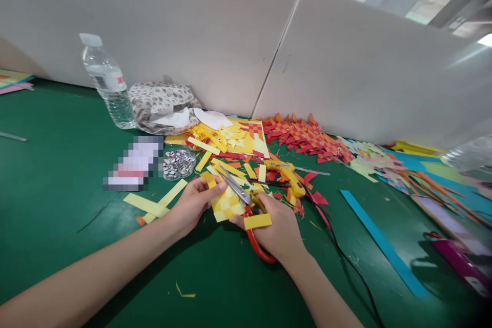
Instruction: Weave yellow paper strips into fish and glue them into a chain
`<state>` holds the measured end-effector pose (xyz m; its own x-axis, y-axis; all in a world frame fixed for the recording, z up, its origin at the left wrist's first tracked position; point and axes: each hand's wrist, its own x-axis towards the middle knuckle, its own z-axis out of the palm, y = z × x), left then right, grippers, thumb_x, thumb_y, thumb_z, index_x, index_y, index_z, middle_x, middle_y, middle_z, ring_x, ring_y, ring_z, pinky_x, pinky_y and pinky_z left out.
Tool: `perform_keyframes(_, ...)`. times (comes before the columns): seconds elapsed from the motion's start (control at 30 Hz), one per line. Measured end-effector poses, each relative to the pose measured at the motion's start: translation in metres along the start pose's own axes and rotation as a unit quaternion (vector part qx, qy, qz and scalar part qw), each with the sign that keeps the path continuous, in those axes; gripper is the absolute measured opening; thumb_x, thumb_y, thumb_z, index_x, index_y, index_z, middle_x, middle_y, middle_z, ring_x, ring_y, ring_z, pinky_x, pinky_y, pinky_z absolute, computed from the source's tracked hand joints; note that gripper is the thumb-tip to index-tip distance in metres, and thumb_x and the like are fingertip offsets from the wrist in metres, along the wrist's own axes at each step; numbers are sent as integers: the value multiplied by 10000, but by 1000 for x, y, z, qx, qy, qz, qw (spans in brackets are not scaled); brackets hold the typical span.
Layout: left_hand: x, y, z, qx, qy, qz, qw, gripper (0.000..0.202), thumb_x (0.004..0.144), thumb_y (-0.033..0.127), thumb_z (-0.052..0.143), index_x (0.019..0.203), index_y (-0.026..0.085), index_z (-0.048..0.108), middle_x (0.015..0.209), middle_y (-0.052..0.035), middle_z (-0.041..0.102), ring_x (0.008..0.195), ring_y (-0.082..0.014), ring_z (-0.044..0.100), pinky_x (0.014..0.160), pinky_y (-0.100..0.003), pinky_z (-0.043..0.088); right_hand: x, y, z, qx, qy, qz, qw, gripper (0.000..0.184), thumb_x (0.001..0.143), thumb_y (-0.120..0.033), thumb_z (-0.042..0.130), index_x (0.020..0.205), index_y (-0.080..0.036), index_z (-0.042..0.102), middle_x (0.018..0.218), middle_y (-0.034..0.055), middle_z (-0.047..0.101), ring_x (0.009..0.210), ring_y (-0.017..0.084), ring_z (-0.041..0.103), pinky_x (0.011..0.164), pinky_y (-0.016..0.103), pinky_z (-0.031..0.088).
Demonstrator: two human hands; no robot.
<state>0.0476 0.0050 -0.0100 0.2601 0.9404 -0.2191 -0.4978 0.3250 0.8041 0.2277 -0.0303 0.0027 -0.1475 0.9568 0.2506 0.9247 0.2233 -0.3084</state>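
Between my hands is a woven paper piece (pixel 227 206) in a yellow and pale-yellow checker pattern, with strip ends sticking out. My left hand (pixel 198 200) pinches its upper left side between thumb and fingers. Red-handled scissors (pixel 239 189) are in my right hand (pixel 279 223), their blades pointing up and left over the woven piece. A thumb of that hand touches the piece's lower edge. One yellow strip end (pixel 257 221) lies across the scissors' red handle. Just beyond, a yellow glue gun (pixel 288 174) rests among paper scraps.
A water bottle (pixel 109 87) and a patterned tissue pouch (pixel 163 105) stand by the grey partition (pixel 154 20). Googly eyes (pixel 179 163) fill a clear dish beside a blurred phone-like object (pixel 134 164). Woven red-orange fish (pixel 303 136) are piled behind. A blue strip (pixel 384 243) and a black cord (pixel 351 264) lie right.
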Motion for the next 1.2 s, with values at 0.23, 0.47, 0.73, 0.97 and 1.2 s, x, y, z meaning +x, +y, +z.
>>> perform_keyframes(0.23, -1, -1, -2, 2, -10, -18, 1000, 188, 642, 280, 765, 734, 175, 640, 705, 17, 677, 647, -106, 630, 631, -204, 497, -1, -1, -2, 20, 5, -7, 1000, 379, 683, -560, 582, 648, -215, 429, 547, -28, 493, 475, 111, 428, 470, 219, 279)
perform_keyframes(0.47, 1, -1, -4, 14, -20, -23, 999, 189, 661, 293, 752, 774, 174, 656, 734, 3, 684, 661, -112, 635, 656, -215, 503, -2, 0, -2, 13, 20, -12, 1000, 391, 677, -584, 582, 695, -197, 530, 554, -12, 542, 489, 124, 488, 480, 222, 280)
perform_keyframes(0.73, 0, -2, -2, 32, -23, -2, 999, 178, 659, 306, 750, 745, 188, 646, 742, 5, 685, 681, -119, 635, 664, -217, 498, -1, -1, -2, 2, 7, -15, 1000, 406, 659, -590, 589, 726, -196, 522, 606, 0, 580, 526, 135, 531, 487, 221, 303)
perform_keyframes(0.97, 0, -1, 0, 30, -16, -1, 999, 186, 637, 297, 764, 730, 189, 645, 753, 10, 699, 697, -126, 645, 628, -206, 495, 0, 1, -5, 2, -11, -10, 1000, 377, 642, -562, 618, 734, -212, 511, 629, -2, 582, 544, 150, 528, 492, 235, 318)
perform_keyframes(1.2, 0, -1, -1, 38, 7, -1, 999, 207, 622, 287, 774, 727, 195, 622, 703, 31, 679, 642, -110, 631, 585, -201, 491, 2, 3, -15, 54, -74, -4, 996, 417, 641, -548, 655, 845, -205, 533, 692, 7, 592, 592, 164, 533, 525, 258, 366)
